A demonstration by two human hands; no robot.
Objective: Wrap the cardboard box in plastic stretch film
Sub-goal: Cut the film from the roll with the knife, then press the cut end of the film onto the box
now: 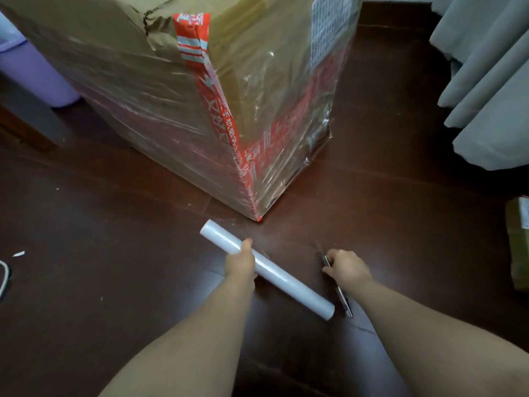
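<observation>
A large cardboard box (160, 90) with red-and-white tape down its near corner stands on the dark wooden floor (114, 267). Clear stretch film covers its lower sides and right face. In front of the box's near corner, my left hand (240, 265) grips a white roll of stretch film (286, 277) near its far half; the roll lies low over the floor, slanting from upper left to lower right. To the right of the roll, my right hand (347, 267) holds a slim utility knife (343, 302) against the floor, its blade end pointing away from me.
A lilac plastic bin (34, 73) stands left of the box. Grey curtains (486, 81) hang at the right. A small brown parcel (518, 242) lies at the right edge. A white cord (4, 276) and a paper scrap (18, 254) lie at the left.
</observation>
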